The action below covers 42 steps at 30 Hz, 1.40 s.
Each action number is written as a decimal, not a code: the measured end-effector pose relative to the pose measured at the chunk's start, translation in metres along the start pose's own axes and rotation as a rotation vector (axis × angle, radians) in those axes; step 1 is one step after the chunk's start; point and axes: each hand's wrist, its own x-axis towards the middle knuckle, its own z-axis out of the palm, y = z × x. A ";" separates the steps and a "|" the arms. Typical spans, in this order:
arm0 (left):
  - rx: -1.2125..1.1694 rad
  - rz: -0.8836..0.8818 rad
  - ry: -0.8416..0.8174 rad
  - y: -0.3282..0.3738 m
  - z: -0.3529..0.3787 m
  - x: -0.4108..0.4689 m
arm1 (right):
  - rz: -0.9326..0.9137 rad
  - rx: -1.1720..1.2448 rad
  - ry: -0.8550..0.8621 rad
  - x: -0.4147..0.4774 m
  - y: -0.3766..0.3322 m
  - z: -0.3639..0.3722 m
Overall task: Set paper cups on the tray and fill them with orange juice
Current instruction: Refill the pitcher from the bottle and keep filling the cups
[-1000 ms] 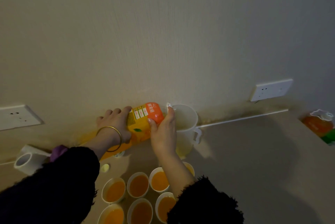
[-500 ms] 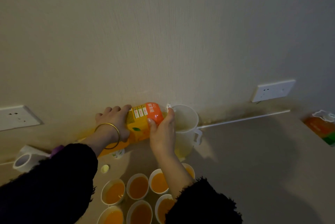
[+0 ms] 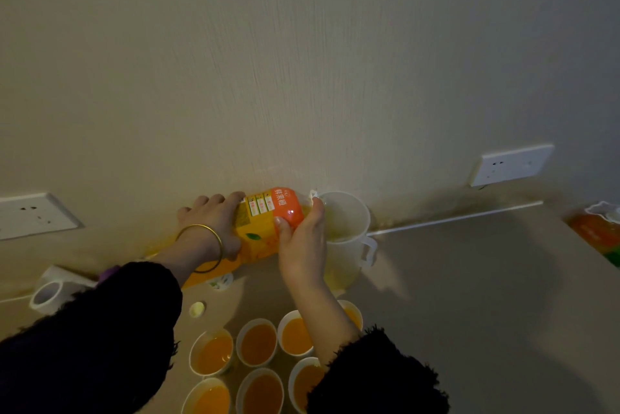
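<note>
Both hands grip one tipped juice bottle (image 3: 261, 232): left hand (image 3: 214, 222) round its body, right hand (image 3: 302, 242) round its neck, mouth at the one white jug (image 3: 347, 246). Seven filled cups (image 3: 257, 321) stand in two rows just before the jug. A second bottle (image 3: 597, 232) sits far right.

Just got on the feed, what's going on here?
A person holds an orange juice bottle on its side with both hands, the left hand at its body and the right hand near its neck, the mouth at the rim of a white jug by the wall. Closer in, the paper cups in view all hold juice. A loose cap lies beside them.
</note>
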 end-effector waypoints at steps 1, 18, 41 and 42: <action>0.003 -0.001 -0.003 0.000 0.000 0.000 | 0.002 -0.003 0.000 0.000 0.000 0.001; 0.016 0.001 -0.011 0.000 -0.002 0.001 | 0.016 0.004 0.000 0.000 0.000 0.000; 0.037 0.000 -0.027 0.002 -0.006 0.000 | 0.017 0.010 0.000 0.000 0.000 -0.003; 0.037 0.001 -0.027 0.001 -0.006 0.000 | 0.019 0.009 0.000 0.001 0.000 -0.003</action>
